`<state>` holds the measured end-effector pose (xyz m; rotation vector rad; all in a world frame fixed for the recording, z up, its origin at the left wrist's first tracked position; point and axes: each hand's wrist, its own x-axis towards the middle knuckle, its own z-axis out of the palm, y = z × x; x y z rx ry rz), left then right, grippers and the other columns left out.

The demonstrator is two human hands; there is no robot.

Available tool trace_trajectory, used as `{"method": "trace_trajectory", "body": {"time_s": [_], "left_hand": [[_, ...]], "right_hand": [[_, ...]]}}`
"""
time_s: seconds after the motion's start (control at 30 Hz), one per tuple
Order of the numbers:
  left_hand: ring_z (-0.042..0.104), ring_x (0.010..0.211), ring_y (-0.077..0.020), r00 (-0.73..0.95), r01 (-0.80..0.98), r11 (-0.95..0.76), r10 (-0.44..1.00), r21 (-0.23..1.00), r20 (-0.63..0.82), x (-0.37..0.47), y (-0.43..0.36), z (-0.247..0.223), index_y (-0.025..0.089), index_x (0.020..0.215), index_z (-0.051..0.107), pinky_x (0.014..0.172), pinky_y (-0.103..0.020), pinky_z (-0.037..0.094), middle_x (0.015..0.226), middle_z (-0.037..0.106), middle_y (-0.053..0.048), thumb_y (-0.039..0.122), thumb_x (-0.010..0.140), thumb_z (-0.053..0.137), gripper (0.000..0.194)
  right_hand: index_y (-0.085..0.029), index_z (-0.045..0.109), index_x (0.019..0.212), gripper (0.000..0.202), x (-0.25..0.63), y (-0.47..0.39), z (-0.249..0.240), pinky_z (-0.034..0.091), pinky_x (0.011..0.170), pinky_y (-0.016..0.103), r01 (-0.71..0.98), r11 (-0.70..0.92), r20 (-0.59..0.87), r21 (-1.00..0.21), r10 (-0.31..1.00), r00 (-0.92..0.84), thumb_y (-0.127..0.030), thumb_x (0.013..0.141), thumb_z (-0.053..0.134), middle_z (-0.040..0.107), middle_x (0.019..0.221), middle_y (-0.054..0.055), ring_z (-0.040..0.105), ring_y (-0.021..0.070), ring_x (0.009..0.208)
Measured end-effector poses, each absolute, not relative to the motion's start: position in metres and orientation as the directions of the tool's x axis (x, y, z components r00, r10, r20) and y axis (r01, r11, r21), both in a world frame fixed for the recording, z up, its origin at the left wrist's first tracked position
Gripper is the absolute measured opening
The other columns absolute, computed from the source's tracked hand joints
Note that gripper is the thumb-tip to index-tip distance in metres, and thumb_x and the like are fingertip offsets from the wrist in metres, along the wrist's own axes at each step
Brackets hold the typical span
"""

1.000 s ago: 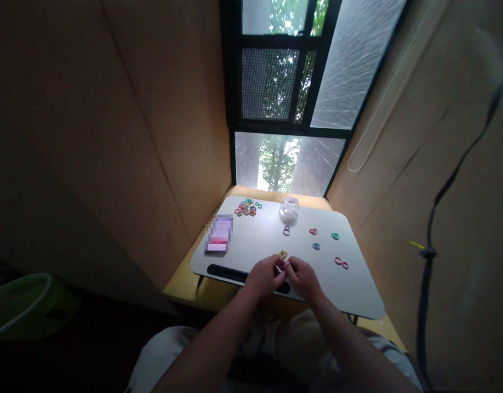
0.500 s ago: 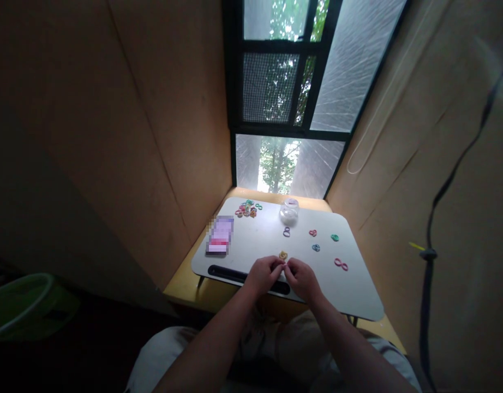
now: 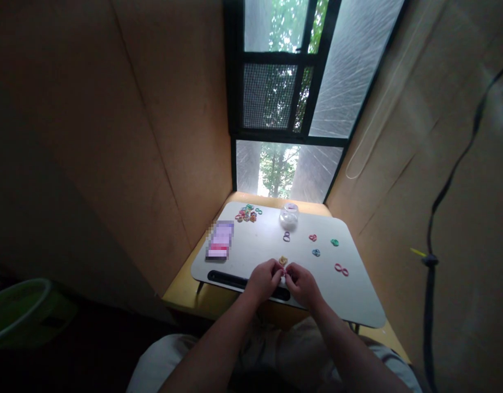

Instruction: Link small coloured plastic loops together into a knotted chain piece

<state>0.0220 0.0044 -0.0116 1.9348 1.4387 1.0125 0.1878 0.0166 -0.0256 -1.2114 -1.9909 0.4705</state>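
Near the front edge of the white table, my left hand (image 3: pixel 266 279) and my right hand (image 3: pixel 303 283) pinch a small pink band (image 3: pixel 283 271) between their fingertips; its shape is mostly hidden. Just beyond the fingers lies a yellow band (image 3: pixel 283 261). Further back are a purple band (image 3: pixel 286 236) and a clear jar (image 3: pixel 289 216). To the right sit a red band (image 3: pixel 312 238), a blue band (image 3: pixel 316 252), a green band (image 3: pixel 335 242) and a pink figure-eight band (image 3: pixel 341 269).
A pile of colourful bands (image 3: pixel 246 214) lies at the table's back left, above a blurred phone (image 3: pixel 220 240). A black slot (image 3: pixel 227 279) runs along the front of the white table (image 3: pixel 255 245). A green basket (image 3: pixel 28 311) stands at lower left, and a dark cord (image 3: pixel 428 311) hangs at right.
The fingertips have parted slightly, showing more of the pink band between them. The whole view has shifted a little, so the table appears slightly lower.
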Motion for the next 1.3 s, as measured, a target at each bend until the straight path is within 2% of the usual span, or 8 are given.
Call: {"method": "trace_trajectory", "body": {"time_s": [0.33, 0.43, 0.6, 1.0, 1.2, 1.3], "left_hand": [[0.062, 0.076, -0.0154, 0.212, 0.57, -0.335, 0.942, 0.75, 0.26, 0.021, 0.002, -0.006, 0.019, 0.097, 0.067, 0.07, -0.025, 0.044, 0.085, 0.07, -0.002, 0.027, 0.088, 0.054, 0.018], [0.062, 0.075, -0.0153, 0.23, 0.562, -0.346, 0.938, 0.751, 0.26, 0.021, 0.004, -0.008, 0.019, 0.094, 0.067, 0.069, -0.025, 0.044, 0.084, 0.07, -0.002, 0.027, 0.087, 0.056, 0.016], [0.06, 0.07, -0.015, 0.204, 0.594, -0.325, 0.946, 0.736, 0.253, 0.022, 0.003, -0.008, 0.02, 0.088, 0.063, 0.065, -0.025, 0.041, 0.081, 0.069, -0.001, 0.025, 0.085, 0.056, 0.01], [0.063, 0.073, -0.0158, 0.145, 0.6, -0.286, 0.957, 0.747, 0.25, 0.022, 0.006, -0.016, 0.022, 0.094, 0.06, 0.066, -0.024, 0.042, 0.08, 0.069, 0.001, 0.026, 0.088, 0.053, 0.01], [0.063, 0.073, -0.0141, 0.211, 0.538, -0.34, 0.94, 0.771, 0.268, 0.019, 0.007, -0.016, 0.022, 0.092, 0.063, 0.067, -0.023, 0.043, 0.082, 0.07, 0.002, 0.014, 0.085, 0.048, 0.018], [0.064, 0.076, -0.0145, 0.224, 0.512, -0.356, 0.934, 0.782, 0.278, 0.018, 0.008, -0.015, 0.022, 0.093, 0.066, 0.07, -0.023, 0.045, 0.085, 0.072, 0.001, 0.015, 0.086, 0.049, 0.019]], "right_hand": [[-0.021, 0.05, 0.068, 0.016, 0.186, 0.015, -0.021, 0.032, 0.052, 0.024, 0.643, 0.456, 0.4, -0.616, 0.884, -0.243, -0.029, 0.082, 0.05, 0.05, 0.057, -0.004, 0.044, 0.0123, 0.053], [-0.021, 0.049, 0.068, 0.016, 0.185, 0.016, -0.023, 0.032, 0.053, 0.024, 0.655, 0.454, 0.407, -0.604, 0.882, -0.237, -0.028, 0.083, 0.05, 0.05, 0.058, -0.004, 0.045, 0.0123, 0.055], [-0.021, 0.048, 0.068, 0.017, 0.186, 0.017, -0.025, 0.032, 0.054, 0.023, 0.663, 0.451, 0.4, -0.598, 0.884, -0.241, -0.029, 0.083, 0.051, 0.05, 0.058, -0.004, 0.045, 0.0118, 0.055], [-0.022, 0.05, 0.073, 0.015, 0.186, 0.016, -0.024, 0.034, 0.054, 0.024, 0.636, 0.476, 0.399, -0.608, 0.875, -0.273, -0.03, 0.086, 0.052, 0.053, 0.06, -0.003, 0.047, 0.0129, 0.055], [-0.022, 0.048, 0.07, 0.02, 0.184, 0.016, -0.022, 0.033, 0.054, 0.023, 0.655, 0.448, 0.4, -0.609, 0.886, -0.235, -0.032, 0.087, 0.051, 0.054, 0.06, -0.003, 0.048, 0.0127, 0.055], [-0.021, 0.048, 0.07, 0.019, 0.184, 0.015, -0.02, 0.033, 0.055, 0.023, 0.66, 0.452, 0.407, -0.601, 0.883, -0.234, -0.029, 0.087, 0.05, 0.055, 0.062, -0.002, 0.049, 0.0128, 0.057]]}}
